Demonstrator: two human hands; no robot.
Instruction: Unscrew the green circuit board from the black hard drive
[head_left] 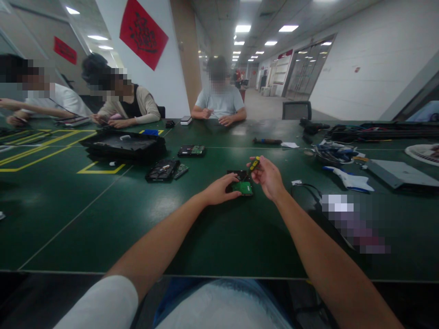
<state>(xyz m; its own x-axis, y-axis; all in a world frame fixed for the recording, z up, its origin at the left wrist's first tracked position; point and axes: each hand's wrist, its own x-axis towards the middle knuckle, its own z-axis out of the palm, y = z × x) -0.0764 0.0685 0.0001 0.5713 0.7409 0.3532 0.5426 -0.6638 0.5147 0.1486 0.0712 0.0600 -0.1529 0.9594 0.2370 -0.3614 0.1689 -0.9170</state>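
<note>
A hard drive [244, 188] with a green circuit board lies on the table in front of me. My left hand [224, 189] grips its left side, with the thumb at the near edge and the fingers at the far edge. In my right hand [269, 178] is a screwdriver [254, 163] with a yellow and black handle. It is tilted over the drive's right side, and its tip is too small to make out. Further left lie an opened drive [162, 170], a loose circuit board [181, 171] and another hard drive [191, 151].
A black tray [125, 145] stands at the left on the green table [212, 237]. To the right are a cable bundle [334, 152], a blue-white glove [350, 178] and a grey metal box [403, 173]. A long-handled tool [266, 141] lies beyond my hands. Several people sit across the table.
</note>
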